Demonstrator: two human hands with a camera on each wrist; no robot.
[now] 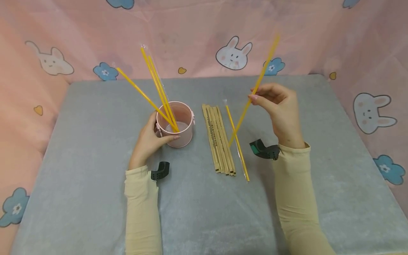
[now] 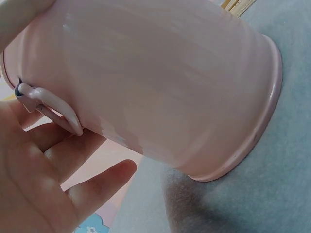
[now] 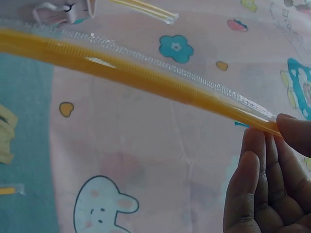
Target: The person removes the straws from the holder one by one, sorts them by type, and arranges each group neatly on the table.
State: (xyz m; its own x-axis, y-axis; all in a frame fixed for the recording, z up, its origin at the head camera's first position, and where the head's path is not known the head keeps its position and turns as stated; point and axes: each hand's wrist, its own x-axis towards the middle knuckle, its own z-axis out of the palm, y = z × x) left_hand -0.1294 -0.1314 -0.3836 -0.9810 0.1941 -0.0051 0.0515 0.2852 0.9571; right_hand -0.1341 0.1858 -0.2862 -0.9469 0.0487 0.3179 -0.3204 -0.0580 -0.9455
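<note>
My left hand grips a small pink pail by its left side, with the thumb along the near rim. In the left wrist view the other fingers lie beside the pail's handle lug. Several yellow plastic straws in clear film lean out of the pail towards the back left. Raised over the table, my right hand pinches one film-wrapped yellow straw between thumb and fingers. That straw stands at a slant, its lower end overlapping the paper-wrapped sticks in the head view.
Several narrow brown paper-wrapped sticks lie side by side right of the pail. Another wrapped yellow straw lies on the grey tabletop just right of them. A pink patterned curtain hangs behind and at both sides.
</note>
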